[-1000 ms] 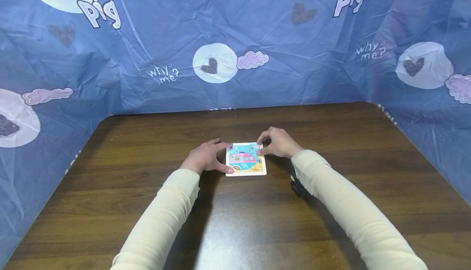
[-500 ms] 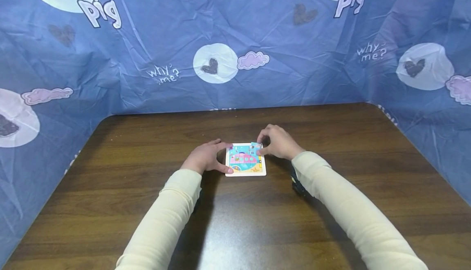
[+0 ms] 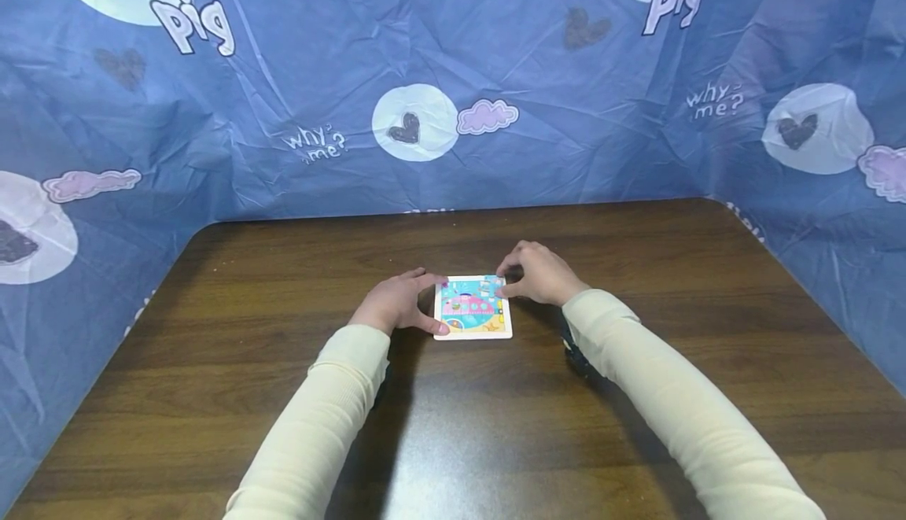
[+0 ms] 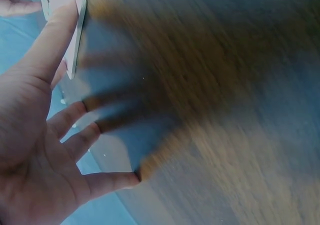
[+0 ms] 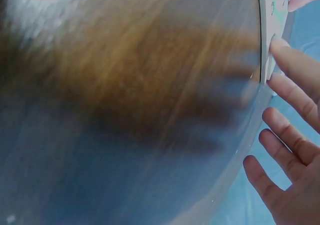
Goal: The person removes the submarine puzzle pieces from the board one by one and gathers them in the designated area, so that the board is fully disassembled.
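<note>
While both hands work at mid-table, the table point(image 3: 453, 425) gives room: wood runs well out left and right of the board, and a wide stretch lies on the near side, glare patch included. Far edge is closer, backed by blue cloth point(image 3: 283, 71), which also hangs along both sides. Far corners are rounded; side edges splay toward the near side.

Board point(image 3: 473, 336) lies flat, well inside the visible table edges. White rim, sea picture, pink sub point(image 3: 470, 304) in the middle.

Left hand point(image 3: 396, 304) is at the board's left edge: thumb and index spread wide, thumb on the near left corner, index at the far left one. Other fingers extend apart, off the board; can't tell if they touch wood.

Right hand point(image 3: 539, 276) is at the far right corner: thumb and index pinch a small blue piece point(image 3: 491, 285) there, other three fingers spread, off the board. Piece laps the far rim; can't tell if it's seated or raised.

So the board sits between the hands, its near right corner untouched. Both sleeves point(image 3: 672, 394) come in from the near side with a gap between. Dark gear point(image 3: 576, 356) shows under the right cuff.
</note>
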A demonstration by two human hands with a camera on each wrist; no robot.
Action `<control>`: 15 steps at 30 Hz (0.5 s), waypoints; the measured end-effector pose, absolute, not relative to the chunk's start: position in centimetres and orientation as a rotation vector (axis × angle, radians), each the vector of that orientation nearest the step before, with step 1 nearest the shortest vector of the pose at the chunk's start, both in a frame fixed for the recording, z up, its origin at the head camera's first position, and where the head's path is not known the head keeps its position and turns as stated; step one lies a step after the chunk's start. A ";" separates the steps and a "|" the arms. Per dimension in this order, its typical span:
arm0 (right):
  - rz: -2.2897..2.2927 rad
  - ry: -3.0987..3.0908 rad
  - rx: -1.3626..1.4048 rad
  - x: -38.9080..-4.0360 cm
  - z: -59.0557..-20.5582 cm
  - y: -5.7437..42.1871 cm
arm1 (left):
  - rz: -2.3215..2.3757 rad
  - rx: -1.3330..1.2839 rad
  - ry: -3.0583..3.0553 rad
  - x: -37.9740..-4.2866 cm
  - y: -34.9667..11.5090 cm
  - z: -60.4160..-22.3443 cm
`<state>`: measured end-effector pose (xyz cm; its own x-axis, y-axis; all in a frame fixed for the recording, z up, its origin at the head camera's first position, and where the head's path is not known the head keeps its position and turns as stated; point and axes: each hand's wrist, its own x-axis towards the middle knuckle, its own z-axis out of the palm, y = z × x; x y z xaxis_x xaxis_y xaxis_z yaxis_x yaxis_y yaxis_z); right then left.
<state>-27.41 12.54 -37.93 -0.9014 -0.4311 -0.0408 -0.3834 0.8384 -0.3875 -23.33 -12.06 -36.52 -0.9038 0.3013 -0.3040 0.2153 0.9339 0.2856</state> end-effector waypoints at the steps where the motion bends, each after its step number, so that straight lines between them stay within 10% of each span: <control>1: -0.574 2.889 -0.644 -27.4 -37.9 12.6 | 0.350 0.377 2.743 -23.3 -12.0 -36.5; 15: -0.678 2.905 -0.673 -27.8 -36.2 14.2 | 0.365 0.364 2.739 -23.1 -12.0 -36.4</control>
<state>-27.83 14.17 -36.19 -0.8997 -0.4362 0.0180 -0.3991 0.8050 -0.4389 -23.14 -12.03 -36.44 -0.9048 0.2942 -0.3078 0.2033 0.9337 0.2949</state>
